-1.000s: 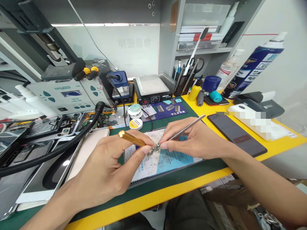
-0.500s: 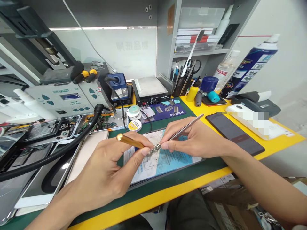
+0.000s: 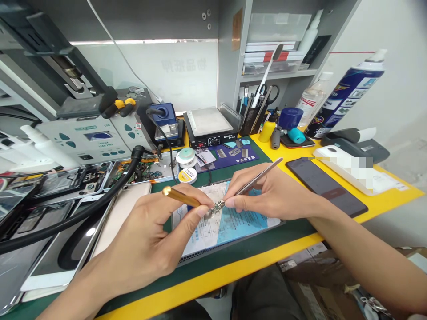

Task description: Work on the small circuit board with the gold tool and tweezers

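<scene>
My left hand point(image 3: 150, 240) grips a gold-handled tool point(image 3: 182, 197) whose tip points right at a small metal circuit part point(image 3: 217, 206). My right hand point(image 3: 267, 193) pinches silver tweezers point(image 3: 258, 177), their tips at the same part from the right. The part sits just above a blue and white work pad point(image 3: 227, 226) on the green mat point(image 3: 233, 253). Fingertips of both hands nearly meet around the part, hiding much of it.
A dark phone point(image 3: 325, 184) lies right of my hands. Opened phones point(image 3: 66, 178) and a black hose point(image 3: 83, 209) fill the left side. Behind stand a soldering station point(image 3: 90, 135), a heating plate point(image 3: 208, 122), solder tins point(image 3: 187, 175), a tool holder point(image 3: 253, 118) and a spray can point(image 3: 347, 95).
Both hands hold the same pose around the small part; only the view shifted slightly.
</scene>
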### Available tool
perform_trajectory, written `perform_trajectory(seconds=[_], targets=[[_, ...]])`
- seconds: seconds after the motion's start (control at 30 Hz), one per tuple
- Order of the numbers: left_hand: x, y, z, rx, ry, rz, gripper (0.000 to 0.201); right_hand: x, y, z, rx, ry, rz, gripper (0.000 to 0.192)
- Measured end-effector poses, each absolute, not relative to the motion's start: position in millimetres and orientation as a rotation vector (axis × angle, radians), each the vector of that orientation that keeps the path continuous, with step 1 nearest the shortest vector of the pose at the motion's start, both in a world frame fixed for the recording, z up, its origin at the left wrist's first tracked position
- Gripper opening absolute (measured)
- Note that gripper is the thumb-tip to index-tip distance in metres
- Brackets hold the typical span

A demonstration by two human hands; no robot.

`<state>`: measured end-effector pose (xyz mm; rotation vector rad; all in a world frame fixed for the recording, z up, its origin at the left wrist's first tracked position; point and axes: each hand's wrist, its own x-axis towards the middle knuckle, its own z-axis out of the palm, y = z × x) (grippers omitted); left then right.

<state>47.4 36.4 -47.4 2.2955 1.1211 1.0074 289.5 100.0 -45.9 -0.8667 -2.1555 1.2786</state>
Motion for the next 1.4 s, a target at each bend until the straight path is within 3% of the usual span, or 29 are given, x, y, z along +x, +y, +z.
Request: perform_trajectory(seconds=[0.47,1.4], targets=[[48.4,35.1,-43.8,2.370,1.120,0.947,0.024,288.1,100.5,-46.9,-0.851,-2.142,1.273,0.011],[49.8,36.8,-50.8,2.224,1.101,1.048,0.016,287.4,99.6,-47.7,-0.821,-2.143,1.262,0.009]])
